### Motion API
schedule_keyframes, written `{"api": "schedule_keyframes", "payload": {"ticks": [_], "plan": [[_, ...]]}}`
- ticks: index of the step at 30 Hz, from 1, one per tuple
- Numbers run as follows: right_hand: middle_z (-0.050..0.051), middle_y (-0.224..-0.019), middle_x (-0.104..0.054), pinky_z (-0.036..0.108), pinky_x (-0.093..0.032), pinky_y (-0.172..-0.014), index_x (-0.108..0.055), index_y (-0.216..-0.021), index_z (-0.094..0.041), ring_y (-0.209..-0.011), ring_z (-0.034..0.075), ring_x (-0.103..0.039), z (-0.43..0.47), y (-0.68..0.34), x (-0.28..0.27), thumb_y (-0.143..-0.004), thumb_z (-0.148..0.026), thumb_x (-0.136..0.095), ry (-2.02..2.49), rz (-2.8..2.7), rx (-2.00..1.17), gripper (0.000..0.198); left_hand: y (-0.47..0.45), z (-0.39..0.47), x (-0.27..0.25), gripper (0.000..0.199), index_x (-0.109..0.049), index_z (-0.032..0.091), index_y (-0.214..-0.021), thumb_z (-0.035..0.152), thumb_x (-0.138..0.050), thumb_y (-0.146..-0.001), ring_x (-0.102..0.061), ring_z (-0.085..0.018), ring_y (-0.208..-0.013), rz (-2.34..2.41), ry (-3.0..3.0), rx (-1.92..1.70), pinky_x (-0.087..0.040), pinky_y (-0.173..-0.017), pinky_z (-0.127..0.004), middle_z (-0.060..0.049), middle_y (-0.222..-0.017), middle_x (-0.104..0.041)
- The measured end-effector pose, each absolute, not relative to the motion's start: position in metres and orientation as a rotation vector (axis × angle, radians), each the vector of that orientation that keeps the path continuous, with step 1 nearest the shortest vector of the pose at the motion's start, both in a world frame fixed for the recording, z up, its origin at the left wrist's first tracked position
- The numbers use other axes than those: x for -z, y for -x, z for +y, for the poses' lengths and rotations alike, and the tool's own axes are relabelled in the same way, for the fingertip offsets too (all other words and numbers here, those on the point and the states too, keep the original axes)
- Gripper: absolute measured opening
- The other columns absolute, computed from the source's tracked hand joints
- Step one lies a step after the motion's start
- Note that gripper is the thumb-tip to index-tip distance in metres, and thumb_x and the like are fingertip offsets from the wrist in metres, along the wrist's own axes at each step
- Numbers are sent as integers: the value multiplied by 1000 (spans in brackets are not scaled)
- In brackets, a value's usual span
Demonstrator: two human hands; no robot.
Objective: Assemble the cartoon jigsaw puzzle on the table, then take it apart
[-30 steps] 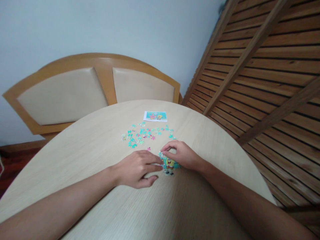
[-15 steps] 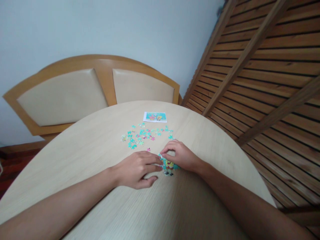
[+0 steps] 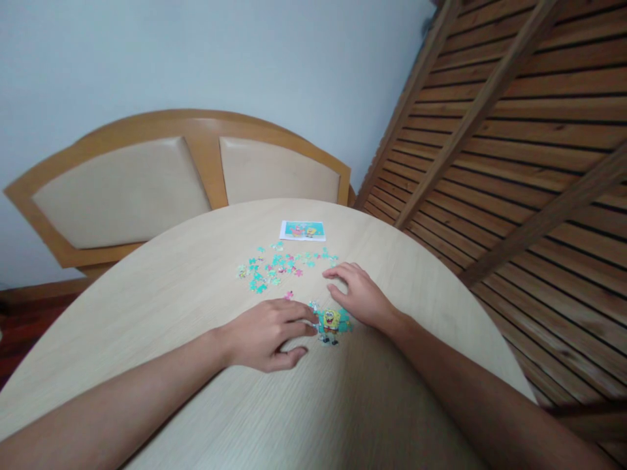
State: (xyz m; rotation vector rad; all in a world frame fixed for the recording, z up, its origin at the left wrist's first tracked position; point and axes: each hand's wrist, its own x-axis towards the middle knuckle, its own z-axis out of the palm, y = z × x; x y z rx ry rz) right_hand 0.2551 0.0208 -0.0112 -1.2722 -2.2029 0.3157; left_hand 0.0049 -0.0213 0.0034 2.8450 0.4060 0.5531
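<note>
A partly joined jigsaw puzzle [image 3: 332, 321] with a yellow cartoon figure on turquoise lies on the table. My left hand [image 3: 274, 333] rests at its left edge, fingers stretched out and their tips touching or just over the joined pieces. Above and right of the puzzle is my right hand [image 3: 360, 294], its thumb and fingers apart with nothing between them. Loose puzzle pieces [image 3: 277, 264], turquoise, pink and pale green, are scattered beyond my hands. One pink puzzle piece [image 3: 289, 296] sits just past my left fingers.
A small picture card [image 3: 304, 231] with two cartoon figures lies behind the loose pieces. The round wooden table [image 3: 196, 274] reaches to a bench with padded backrest panels [image 3: 122, 189]. Wooden slats [image 3: 490, 163] rise at the right.
My right hand has lifted from the puzzle's top edge and moved up and away, its fingers opening. More of the yellow figure shows. My left hand has stayed in place.
</note>
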Motion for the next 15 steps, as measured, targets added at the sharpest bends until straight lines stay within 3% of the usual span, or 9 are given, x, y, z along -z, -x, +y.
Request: {"api": "schedule_keyframes", "payload": {"ticks": [5,8,11,15], "plan": [[13,-146,-54,48,-36,-111,-48,-145,-18,-135,30,-46,36,-269,17,-92,-32,-54,1504,-2168,-238,55,-5,-21,-3,32,-61,17,-120,28,-55,-91,-64,-26,-115,407,-2837,-541,-54,-100,-43,-13,-122,-67],[14,-154,-46,50,-31,-115,-35,-154,-15,-141,30,-39,39,-270,18,-97,-32,-44,1572,-2264,-250,60,-5,-21,-3,33,-61,18,-121,29,-55,-91,-64,-26,-114,414,-2841,-540,-54,-100,-43,-13,-122,-67],[15,-152,-48,50,-31,-114,-34,-154,-15,-141,31,-40,40,-270,19,-99,-29,-38,1602,-2295,-232,57,-5,-21,-2,32,-61,18,-121,30,-55,-91,-64,-26,-114,409,-2840,-550,-54,-100,-43,-13,-122,-67],[16,-142,-57,45,-39,-109,-46,-146,-10,-131,31,-49,44,-278,18,-96,-20,-40,1643,-2229,-122,51,-5,-21,-3,32,-61,18,-121,29,-55,-91,-64,-26,-115,407,-2838,-550,-54,-100,-43,-13,-123,-66]]}}
